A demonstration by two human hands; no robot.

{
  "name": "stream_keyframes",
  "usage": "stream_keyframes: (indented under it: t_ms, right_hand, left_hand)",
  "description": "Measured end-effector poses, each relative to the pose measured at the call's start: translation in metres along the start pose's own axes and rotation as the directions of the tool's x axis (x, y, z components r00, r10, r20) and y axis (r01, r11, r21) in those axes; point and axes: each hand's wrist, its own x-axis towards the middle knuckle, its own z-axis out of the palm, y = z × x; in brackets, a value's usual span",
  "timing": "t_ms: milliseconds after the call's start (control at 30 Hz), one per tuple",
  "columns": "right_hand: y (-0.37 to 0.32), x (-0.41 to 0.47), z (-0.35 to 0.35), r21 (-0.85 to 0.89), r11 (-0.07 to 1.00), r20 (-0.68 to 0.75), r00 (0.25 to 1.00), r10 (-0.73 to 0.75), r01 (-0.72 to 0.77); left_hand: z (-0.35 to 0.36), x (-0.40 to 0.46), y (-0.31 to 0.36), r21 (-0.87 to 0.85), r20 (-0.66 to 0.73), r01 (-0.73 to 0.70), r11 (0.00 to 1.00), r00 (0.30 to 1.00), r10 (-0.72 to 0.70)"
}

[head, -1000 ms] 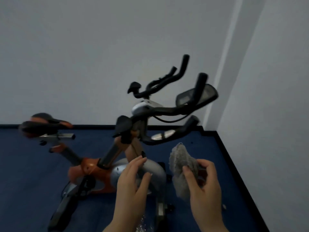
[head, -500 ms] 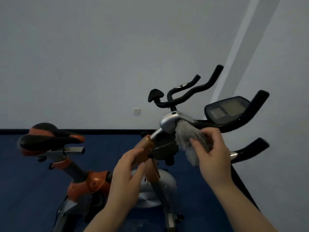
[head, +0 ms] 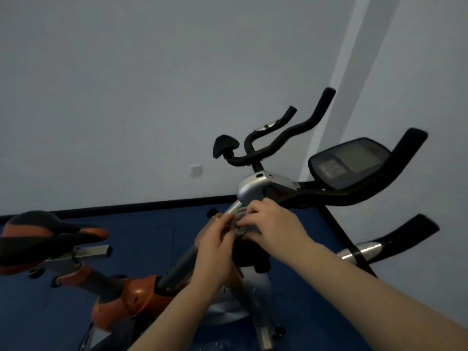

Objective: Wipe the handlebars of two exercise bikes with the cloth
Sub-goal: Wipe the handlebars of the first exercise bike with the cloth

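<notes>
An orange and grey exercise bike stands in front of me. Its black handlebars curve up to the right around a dark console. A second bike's black handlebars rise behind it. The grey cloth is bunched on the near end of the handlebar, just below the silver stem cover. My right hand grips the cloth from above. My left hand pinches the cloth's left edge. Most of the cloth is hidden under my fingers.
The bike's black and orange saddle juts out at the left. Blue floor mats run to the white walls, which meet in a corner at the right. A small white wall socket sits low on the far wall.
Both hands have come together on the cloth at the near handlebar end, the right one moving down and left. The view has shifted closer to the bike.
</notes>
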Motion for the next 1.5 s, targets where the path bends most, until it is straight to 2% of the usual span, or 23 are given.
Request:
stream_keyframes:
  t_ms: [100,167,300,367,433,500,600,633,700,800,833,900,967,1000,1033,1100,1167,1233,1300,1400,1500]
  right_hand:
    - [-0.003,0.0,-0.001,-0.097,0.995,0.071,0.997,0.013,-0.006]
    - [-0.001,-0.005,-0.006,-0.098,0.994,0.167,0.984,0.058,-0.042]
    - [-0.002,-0.024,-0.028,0.095,0.954,0.34,0.91,0.236,-0.283]
    - [-0.004,-0.026,-0.036,0.134,0.925,0.299,0.904,0.305,-0.356]
    - [-0.007,-0.017,-0.035,0.157,0.911,0.119,0.924,0.365,-0.38]
    - [-0.014,-0.004,-0.022,0.12,0.907,-0.006,0.914,0.406,-0.403]
    - [-0.033,-0.004,0.007,0.018,0.906,-0.066,0.903,0.424,-0.424]
    - [-0.038,-0.009,0.013,-0.024,0.902,-0.071,0.901,0.429,-0.431]
    - [-0.048,-0.016,0.01,-0.106,0.884,0.025,0.888,0.46,-0.455]
    - [-0.049,-0.015,-0.008,-0.124,0.861,0.203,0.837,0.508,-0.493]
    - [-0.048,-0.009,-0.012,-0.113,0.853,0.201,0.829,0.522,-0.509]
    - [-0.051,0.004,-0.007,-0.075,0.829,0.029,0.83,0.557,-0.554]
    - [-0.061,0.013,0.009,0.025,0.773,-0.157,0.762,0.629,-0.633]
    - [-0.067,0.013,0.02,0.039,0.755,-0.194,0.736,0.648,-0.654]
    - [-0.072,0.009,0.029,0.011,0.75,-0.179,0.736,0.652,-0.662]
    - [-0.081,-0.003,0.036,-0.096,0.774,-0.034,0.779,0.626,-0.626]
    - [-0.085,-0.011,0.018,-0.151,0.803,0.124,0.795,0.593,-0.576]
    - [-0.078,-0.012,-0.001,-0.165,0.824,0.219,0.794,0.567,-0.543]
    - [-0.07,0.0,-0.011,-0.142,0.799,0.149,0.785,0.601,-0.585]
    - [-0.069,0.012,0.005,-0.044,0.729,-0.094,0.73,0.677,-0.683]
    - [-0.077,-0.005,0.025,-0.05,0.758,-0.055,0.76,0.648,-0.65]
  left_hand:
    - [0.002,0.005,-0.001,-0.056,0.031,-0.018,0.998,0.999,0.02]
    - [-0.002,0.012,-0.003,-0.073,0.071,-0.03,0.997,0.997,0.035]
    - [-0.015,0.03,-0.01,-0.11,0.183,-0.04,0.993,0.981,0.06]
    - [-0.02,0.038,-0.013,-0.134,0.232,-0.01,0.991,0.972,0.042]
    - [-0.025,0.046,-0.013,-0.154,0.289,0.001,0.988,0.956,0.044]
    - [-0.029,0.053,-0.013,-0.164,0.35,0.006,0.986,0.935,0.053]
    - [-0.034,0.065,-0.014,-0.189,0.427,0.026,0.982,0.903,0.058]
    - [-0.036,0.068,-0.015,-0.196,0.456,0.022,0.98,0.887,0.071]
    - [-0.039,0.072,-0.016,-0.199,0.511,0.013,0.98,0.855,0.093]
    - [-0.043,0.078,-0.018,-0.196,0.557,0.015,0.98,0.825,0.099]
    - [-0.044,0.08,-0.019,-0.194,0.57,0.009,0.981,0.815,0.105]
    - [-0.048,0.084,-0.018,-0.204,0.601,-0.008,0.979,0.788,0.132]
    - [-0.051,0.085,-0.018,-0.225,0.626,-0.02,0.974,0.764,0.16]
    - [-0.052,0.085,-0.017,-0.239,0.634,-0.01,0.971,0.756,0.164]
    - [-0.053,0.085,-0.017,-0.251,0.641,0.01,0.968,0.752,0.158]
    - [-0.053,0.086,-0.017,-0.256,0.654,0.032,0.966,0.742,0.149]
    - [-0.052,0.087,-0.017,-0.233,0.658,0.009,0.973,0.738,0.15]
    - [-0.052,0.089,-0.017,-0.223,0.658,-0.002,0.975,0.737,0.152]
    - [-0.051,0.09,-0.016,-0.234,0.651,0.016,0.972,0.745,0.145]
    - [-0.05,0.085,-0.016,-0.246,0.633,0.028,0.969,0.761,0.139]
    - [-0.049,0.083,-0.015,-0.243,0.623,0.014,0.97,0.769,0.145]
